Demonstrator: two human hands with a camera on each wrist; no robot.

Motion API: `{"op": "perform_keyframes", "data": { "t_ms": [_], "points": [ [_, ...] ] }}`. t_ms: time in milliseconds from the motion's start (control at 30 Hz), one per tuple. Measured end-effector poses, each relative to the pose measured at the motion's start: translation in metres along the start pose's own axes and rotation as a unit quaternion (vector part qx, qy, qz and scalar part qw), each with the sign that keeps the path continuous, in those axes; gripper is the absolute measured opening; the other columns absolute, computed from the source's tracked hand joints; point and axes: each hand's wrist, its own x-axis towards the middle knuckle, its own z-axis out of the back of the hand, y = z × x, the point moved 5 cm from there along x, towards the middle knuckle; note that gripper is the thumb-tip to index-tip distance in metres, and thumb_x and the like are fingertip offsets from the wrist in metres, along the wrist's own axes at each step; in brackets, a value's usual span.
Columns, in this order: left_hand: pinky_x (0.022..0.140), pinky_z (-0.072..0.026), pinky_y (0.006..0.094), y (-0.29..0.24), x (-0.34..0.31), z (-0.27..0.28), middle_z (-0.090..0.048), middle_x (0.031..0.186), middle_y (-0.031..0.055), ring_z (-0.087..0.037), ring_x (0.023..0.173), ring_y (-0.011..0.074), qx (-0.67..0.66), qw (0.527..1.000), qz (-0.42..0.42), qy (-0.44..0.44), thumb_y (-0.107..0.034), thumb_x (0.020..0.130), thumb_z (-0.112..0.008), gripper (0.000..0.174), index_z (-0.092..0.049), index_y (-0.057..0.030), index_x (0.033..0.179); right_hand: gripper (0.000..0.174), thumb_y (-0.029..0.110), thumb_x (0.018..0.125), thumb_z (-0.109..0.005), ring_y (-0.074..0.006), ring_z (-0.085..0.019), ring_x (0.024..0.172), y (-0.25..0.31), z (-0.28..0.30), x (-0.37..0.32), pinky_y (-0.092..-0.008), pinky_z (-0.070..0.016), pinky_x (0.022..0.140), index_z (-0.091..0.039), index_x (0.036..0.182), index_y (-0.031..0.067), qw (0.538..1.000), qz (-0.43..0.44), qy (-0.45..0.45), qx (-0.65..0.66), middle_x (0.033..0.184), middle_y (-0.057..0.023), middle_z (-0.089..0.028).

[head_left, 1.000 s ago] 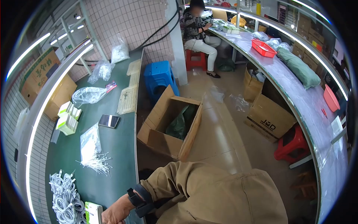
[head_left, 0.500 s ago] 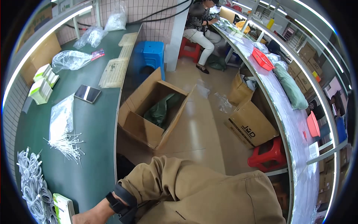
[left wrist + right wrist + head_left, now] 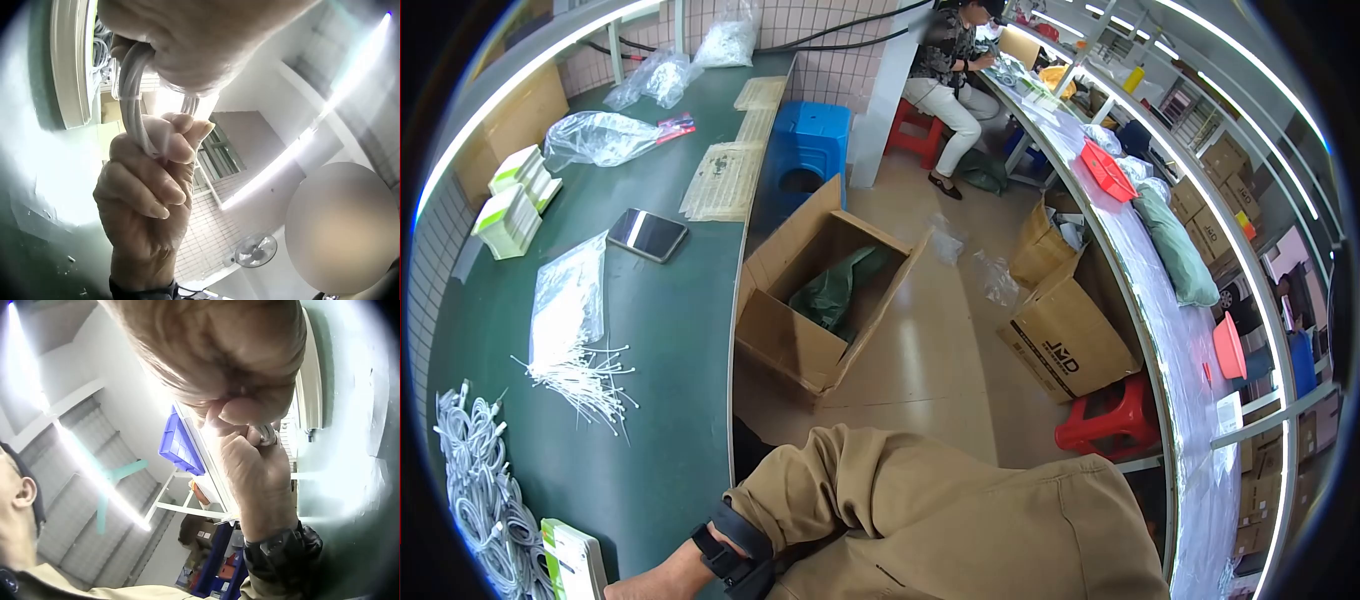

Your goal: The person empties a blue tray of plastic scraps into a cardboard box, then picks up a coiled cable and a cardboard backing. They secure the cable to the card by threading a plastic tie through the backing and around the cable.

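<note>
Between both hands is a coil of grey cable (image 3: 132, 103). The right hand (image 3: 147, 184) grips its lower end with curled fingers, while the left hand (image 3: 206, 47) holds the upper end. In the right wrist view, the right hand (image 3: 231, 362) is close to the camera, the left hand (image 3: 259, 478) is below it, and a short bit of the cable coil (image 3: 268, 434) shows between them. At the head view's lower edge, only the back of the right hand (image 3: 645, 586) shows, beside a white-and-green box (image 3: 572, 562). The left hand is out of the head view.
A pile of coiled grey cables (image 3: 485, 490) lies on the green table (image 3: 670, 400). Beyond it are white cable ties (image 3: 585, 380), a phone (image 3: 648, 235) and stacked small boxes (image 3: 510, 215). An open carton (image 3: 800, 335) stands on the floor; a person (image 3: 950, 85) sits far off.
The head view has swung, so the table and carton sit differently in it. Less of the right hand shows at the lower edge than a second ago.
</note>
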Motion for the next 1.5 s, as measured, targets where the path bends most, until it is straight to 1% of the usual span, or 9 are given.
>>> {"op": "perform_keyframes", "data": {
  "t_ms": [100, 133, 200, 300, 467, 633, 767, 1133, 1500],
  "points": [
    [0.094, -0.0541, 0.0469, -0.015, 0.021, -0.061, -0.066, 0.127, 0.0218, -0.064, 0.110, 0.0303, -0.155, 0.973, 0.165, 0.034, -0.022, 0.099, -0.076, 0.062, -0.048, 0.0064, 0.147, 0.024, 0.027, 0.099, -0.070, -0.0177, -0.067, 0.061, -0.012, 0.011, 0.005, -0.0313, -0.0543, 0.051, -0.074, 0.098, 0.0035, 0.999, -0.027, -0.017, 0.038, 0.077, -0.0086, -0.071],
    [0.103, -0.0510, 0.0464, -0.034, 0.032, -0.076, -0.062, 0.135, 0.0212, -0.061, 0.119, 0.0310, -0.222, 0.966, 0.124, 0.036, -0.021, 0.098, -0.077, 0.085, -0.025, 0.0033, 0.161, 0.018, 0.019, 0.099, -0.068, -0.0207, -0.070, 0.063, -0.031, -0.021, 0.032, -0.0321, -0.0555, 0.049, -0.073, 0.100, 0.0013, 0.991, -0.017, 0.035, 0.128, 0.082, -0.0135, -0.073],
    [0.106, -0.0483, 0.0446, -0.011, 0.025, -0.022, -0.058, 0.140, 0.0211, -0.057, 0.126, 0.0307, -0.187, 0.976, 0.113, -0.024, -0.014, 0.095, -0.075, 0.081, -0.028, 0.0026, 0.160, 0.023, 0.020, 0.102, -0.061, -0.0238, -0.076, 0.080, -0.024, -0.056, 0.046, -0.0345, -0.0590, 0.055, -0.071, 0.109, 0.0006, 0.977, 0.082, 0.118, 0.157, 0.097, -0.0175, -0.076],
    [0.110, -0.0442, 0.0419, -0.007, 0.002, 0.084, -0.052, 0.149, 0.0210, -0.052, 0.137, 0.0303, -0.027, 0.982, 0.054, -0.177, -0.003, 0.091, -0.072, 0.079, -0.033, 0.0017, 0.159, 0.019, 0.018, 0.103, -0.062, -0.0162, -0.065, 0.067, 0.030, -0.035, 0.053, -0.0293, -0.0488, 0.049, -0.068, 0.104, -0.0006, 0.993, -0.016, 0.064, 0.094, 0.089, -0.0095, -0.067],
    [0.093, -0.0537, 0.0420, -0.056, 0.002, 0.082, -0.056, 0.142, 0.0219, -0.061, 0.119, 0.0364, 0.079, 0.993, -0.074, -0.053, -0.004, 0.079, -0.084, 0.068, -0.055, 0.0024, 0.141, 0.034, 0.031, 0.107, -0.065, -0.0053, -0.047, 0.050, 0.051, -0.040, 0.085, -0.0222, -0.0388, 0.044, -0.066, 0.093, -0.0003, 0.979, -0.061, 0.027, 0.193, 0.072, 0.0010, -0.057],
    [0.097, -0.0541, 0.0440, -0.036, 0.013, 0.057, -0.056, 0.137, 0.0200, -0.061, 0.118, 0.0387, 0.043, 0.998, -0.006, -0.053, -0.004, 0.082, -0.081, 0.076, -0.049, -0.0014, 0.151, 0.036, 0.033, 0.109, -0.063, -0.0029, -0.046, 0.055, 0.025, -0.058, 0.111, -0.0204, -0.0383, 0.048, -0.063, 0.089, 0.0035, 0.942, -0.061, 0.064, 0.324, 0.074, 0.0027, -0.055],
    [0.078, -0.0561, 0.0324, -0.018, 0.005, 0.055, -0.060, 0.139, 0.0196, -0.065, 0.106, 0.0254, 0.101, 0.995, -0.004, -0.005, -0.007, 0.086, -0.083, 0.078, -0.046, -0.0003, 0.154, 0.029, 0.033, 0.110, -0.060, -0.0001, -0.044, 0.057, 0.001, -0.055, 0.112, -0.0171, -0.0370, 0.049, -0.062, 0.101, 0.0055, 0.935, -0.094, 0.105, 0.326, 0.085, 0.0024, -0.060],
    [0.074, -0.0583, 0.0353, -0.004, -0.016, 0.062, -0.075, 0.105, 0.0128, -0.071, 0.087, 0.0261, 0.119, 0.979, -0.147, -0.077, 0.007, 0.082, -0.082, 0.044, -0.065, -0.0015, 0.122, 0.045, 0.025, 0.106, -0.068, -0.0019, -0.056, 0.060, 0.000, -0.051, 0.103, -0.0171, -0.0455, 0.052, -0.059, 0.135, -0.0084, 0.974, -0.046, 0.086, 0.206, 0.084, -0.0018, -0.069],
    [0.074, -0.0594, 0.0345, -0.005, -0.016, 0.075, -0.074, 0.100, 0.0084, -0.071, 0.090, 0.0234, 0.074, 0.983, -0.124, -0.112, 0.006, 0.076, -0.084, 0.035, -0.080, -0.0051, 0.109, 0.057, 0.021, 0.105, -0.068, -0.0079, -0.063, 0.074, -0.001, -0.056, 0.100, -0.0216, -0.0528, 0.063, -0.046, 0.150, -0.0067, 0.964, -0.041, 0.070, 0.255, 0.102, -0.0094, -0.071]
  ]
}}
